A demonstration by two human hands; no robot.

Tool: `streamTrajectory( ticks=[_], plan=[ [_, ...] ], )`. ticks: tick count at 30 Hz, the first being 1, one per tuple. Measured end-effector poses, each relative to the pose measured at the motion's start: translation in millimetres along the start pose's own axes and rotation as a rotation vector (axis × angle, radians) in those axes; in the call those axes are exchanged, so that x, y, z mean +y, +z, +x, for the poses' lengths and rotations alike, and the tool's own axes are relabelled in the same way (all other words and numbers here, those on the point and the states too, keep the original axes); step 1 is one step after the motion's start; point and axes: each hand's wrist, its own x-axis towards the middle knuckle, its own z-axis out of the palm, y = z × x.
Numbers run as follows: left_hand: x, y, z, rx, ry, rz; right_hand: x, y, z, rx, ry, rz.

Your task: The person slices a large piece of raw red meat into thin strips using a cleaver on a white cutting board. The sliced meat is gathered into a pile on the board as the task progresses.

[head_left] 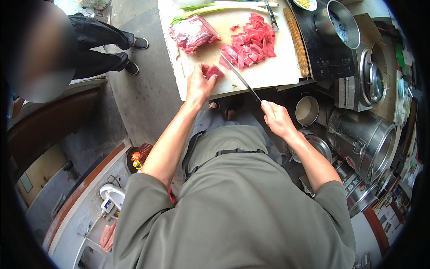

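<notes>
My left hand (200, 84) is closed around a small chunk of raw red meat (214, 73) near the front left of a white cutting board (277, 74). In my right hand (278, 117) is the dark handle of a kitchen knife (242, 78). Its blade slants up and left over the board, with the tip next to the cut meat. A heap of thin meat slices (253, 42) lies to the right of the tip. A larger piece of raw meat (194, 34) rests behind my left hand. Green onions (210, 8) stretch across the board's far side.
Right of the board are a bamboo mat (296, 38) and a black induction cooktop (329, 65) with a steel pot (342, 24). Large metal pots (360, 139) stand low at the right. Another person in dark trousers (96, 45) is at the far left. A second knife (271, 15) lies on the board.
</notes>
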Motion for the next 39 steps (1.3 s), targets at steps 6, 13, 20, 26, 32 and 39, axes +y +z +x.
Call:
streamTrajectory(
  ticks=[6, 13, 20, 26, 32, 39],
  plan=[
    [-24, 4, 4, 0.034, 0.434, 0.261, -4, 1, 0, -0.055, 0.040, 0.067],
    [-25, 5, -18, 0.033, 0.422, 0.206, -1, 13, 9, -0.122, 0.067, 0.203],
    [-34, -13, -2, -0.188, 0.409, 0.282, -8, 16, 8, -0.142, 0.065, 0.197],
    [-30, 1, -12, -0.092, 0.210, 0.175, -18, 20, 9, -0.109, 0.053, 0.170],
    [-23, 6, -28, 0.040, 0.121, 0.159, -23, 23, 7, -0.031, -0.109, 0.056],
    [-24, -3, -29, 0.105, 0.449, 0.301, -35, 18, 5, -0.115, 0.003, -0.046]
  ],
)
